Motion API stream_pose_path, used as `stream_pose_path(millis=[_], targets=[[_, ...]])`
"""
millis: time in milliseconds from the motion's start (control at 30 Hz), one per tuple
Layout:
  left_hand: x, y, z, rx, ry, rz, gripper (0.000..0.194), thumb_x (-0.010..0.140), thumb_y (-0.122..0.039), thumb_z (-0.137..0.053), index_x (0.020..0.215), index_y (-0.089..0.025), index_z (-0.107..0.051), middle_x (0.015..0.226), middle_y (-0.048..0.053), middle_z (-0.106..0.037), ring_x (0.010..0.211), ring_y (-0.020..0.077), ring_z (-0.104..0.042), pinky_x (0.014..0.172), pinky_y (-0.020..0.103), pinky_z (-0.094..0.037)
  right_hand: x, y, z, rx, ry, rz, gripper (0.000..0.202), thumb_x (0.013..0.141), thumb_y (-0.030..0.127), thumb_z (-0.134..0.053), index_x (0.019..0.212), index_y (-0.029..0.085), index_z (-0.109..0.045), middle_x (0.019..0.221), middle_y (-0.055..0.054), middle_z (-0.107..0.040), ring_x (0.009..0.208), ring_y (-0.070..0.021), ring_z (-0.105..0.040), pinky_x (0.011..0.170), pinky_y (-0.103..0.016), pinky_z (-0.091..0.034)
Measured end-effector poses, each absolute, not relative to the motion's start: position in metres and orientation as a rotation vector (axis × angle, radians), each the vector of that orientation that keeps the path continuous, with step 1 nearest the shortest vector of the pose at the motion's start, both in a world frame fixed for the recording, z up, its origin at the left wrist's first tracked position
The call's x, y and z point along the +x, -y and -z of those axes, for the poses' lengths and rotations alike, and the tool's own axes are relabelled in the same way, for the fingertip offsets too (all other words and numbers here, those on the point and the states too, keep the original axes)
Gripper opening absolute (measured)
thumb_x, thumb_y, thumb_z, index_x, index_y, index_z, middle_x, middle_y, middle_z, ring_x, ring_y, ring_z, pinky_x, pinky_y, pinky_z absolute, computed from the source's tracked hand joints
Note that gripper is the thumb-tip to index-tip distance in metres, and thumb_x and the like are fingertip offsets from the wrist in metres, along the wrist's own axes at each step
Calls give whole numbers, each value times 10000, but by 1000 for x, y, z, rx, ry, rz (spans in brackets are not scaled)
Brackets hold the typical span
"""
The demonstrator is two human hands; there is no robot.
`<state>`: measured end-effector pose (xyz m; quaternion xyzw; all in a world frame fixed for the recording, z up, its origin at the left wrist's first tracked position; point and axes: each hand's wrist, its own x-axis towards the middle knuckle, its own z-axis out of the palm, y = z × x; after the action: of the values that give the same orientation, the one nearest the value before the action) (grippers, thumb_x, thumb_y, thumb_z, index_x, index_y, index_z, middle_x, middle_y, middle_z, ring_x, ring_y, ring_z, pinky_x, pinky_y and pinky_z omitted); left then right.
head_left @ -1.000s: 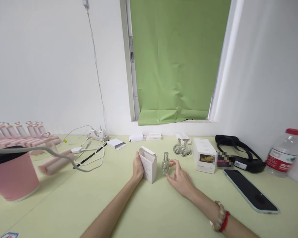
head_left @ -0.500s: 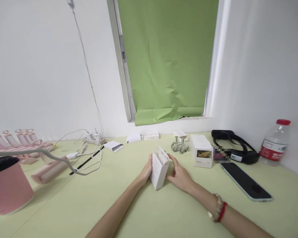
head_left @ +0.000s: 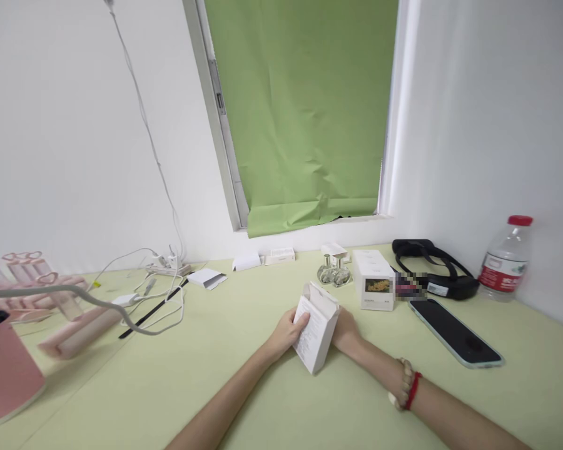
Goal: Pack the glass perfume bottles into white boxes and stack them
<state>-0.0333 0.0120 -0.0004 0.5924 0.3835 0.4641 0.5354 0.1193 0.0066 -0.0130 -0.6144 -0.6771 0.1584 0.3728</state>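
Note:
A small white cardboard box (head_left: 313,331) with fine grey print on its face stands tilted between my hands over the table, its top end flaps raised. My left hand (head_left: 288,331) is closed on its left side, the thumb lying across the printed face. On the right side, my right hand (head_left: 346,328) is closed against the box; most of its fingers are hidden behind it. What the box holds cannot be seen. Beyond my hands, two clear glass bottles (head_left: 334,274) with metallic necks stand beside a row of white boxes (head_left: 374,284) with a picture on the end.
Opened white cartons (head_left: 207,278) and a flatter carton (head_left: 280,255) lie near the wall. To the right are a phone (head_left: 455,331), a black headset (head_left: 436,275) and a water bottle (head_left: 504,259). Cables (head_left: 169,300), pink tubes (head_left: 77,331) and a pink bin (head_left: 9,369) occupy the left.
The box has moved slightly right and nearer, turning its printed face more toward me. My left thumb now lies across that face, and my right hand has shifted behind the box. The view has shifted too.

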Motion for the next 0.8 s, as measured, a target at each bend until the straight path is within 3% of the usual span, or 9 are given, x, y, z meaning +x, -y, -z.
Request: stream_pose_path(millis=[200,300,433,533,667,800], targets=[[-32,-13,-9,1288,-1074,-1273,437,677,-523,-621,922,-163,-594,877,68,-664,771,204,-592,670,284,-441,120,-6,14,-1441,1672,-448,367,787,318,-487,1142,228,-473,925,-41,-678,833,-230,-638,691,-321,-465],[-38,-17,-9,1264,-1158,-1465,417,671,-530,-627,886,-180,-554,832,36,-628,756,181,-573,678,274,-435,120,-5,14,-1295,1547,-428,290,813,333,-484,1084,230,-483,994,-33,-660,903,-200,-626,776,-323,-474],[-45,-20,-10,1389,-1202,-1609,359,708,-493,-609,906,-204,-532,865,16,-598,797,170,-550,710,264,-419,125,-1,9,-976,1554,-97,141,854,256,-457,971,233,-532,1074,-45,-635,1047,-162,-568,898,-326,-441],[-46,-18,-12,1527,-1159,-1631,356,744,-451,-587,1003,-216,-517,955,24,-593,874,172,-542,774,264,-402,132,4,1,-741,1795,219,176,884,212,-418,914,263,-584,1101,-28,-633,1115,-145,-530,941,-351,-423],[-47,-17,-11,1630,-1124,-1602,325,807,-436,-511,1050,-219,-504,999,30,-582,924,171,-527,819,259,-380,137,11,-13,-555,2145,424,166,880,238,-474,901,326,-614,1030,33,-663,1073,-106,-563,965,-324,-427],[-47,-18,-4,1749,-1048,-1464,290,829,-449,-466,988,-210,-509,894,22,-580,832,166,-527,787,270,-387,136,14,-20,-501,1993,565,191,896,196,-440,970,279,-595,983,12,-676,1020,-104,-593,929,-300,-459]])
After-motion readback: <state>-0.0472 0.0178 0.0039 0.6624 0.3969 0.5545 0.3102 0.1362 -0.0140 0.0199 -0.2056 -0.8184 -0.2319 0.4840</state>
